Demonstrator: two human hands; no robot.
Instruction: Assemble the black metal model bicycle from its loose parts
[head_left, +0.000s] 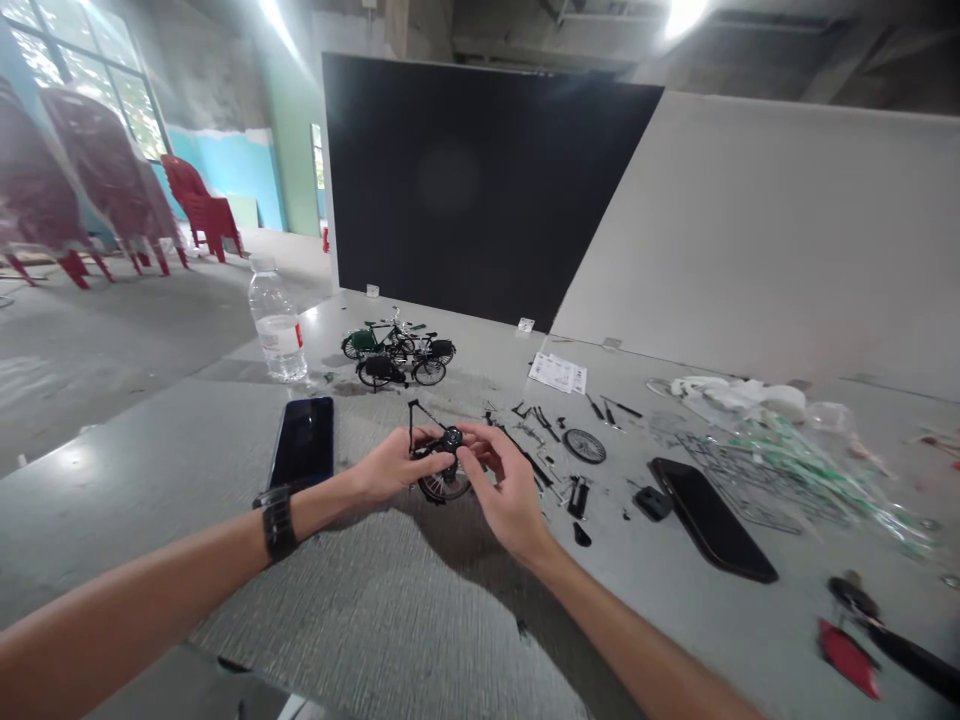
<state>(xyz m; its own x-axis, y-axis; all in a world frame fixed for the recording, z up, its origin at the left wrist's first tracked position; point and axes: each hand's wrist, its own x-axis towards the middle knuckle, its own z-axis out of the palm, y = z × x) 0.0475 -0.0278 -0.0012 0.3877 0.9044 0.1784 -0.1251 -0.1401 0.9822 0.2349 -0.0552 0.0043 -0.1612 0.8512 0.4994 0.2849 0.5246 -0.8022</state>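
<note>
A small black model bicycle frame with a spoked rear wheel fitted at its lower end sits between my hands. My left hand grips the frame from the left. My right hand pinches a round black part at the frame's centre with thumb and fingers. Loose black parts and a spare spoked wheel lie just right of my right hand. Two finished model bicycles stand beyond my hands.
A dark phone lies left of my left hand, and a larger black phone lies right. Also on the grey table are a water bottle, an instruction sheet, plastic parts sprues and a red-handled tool.
</note>
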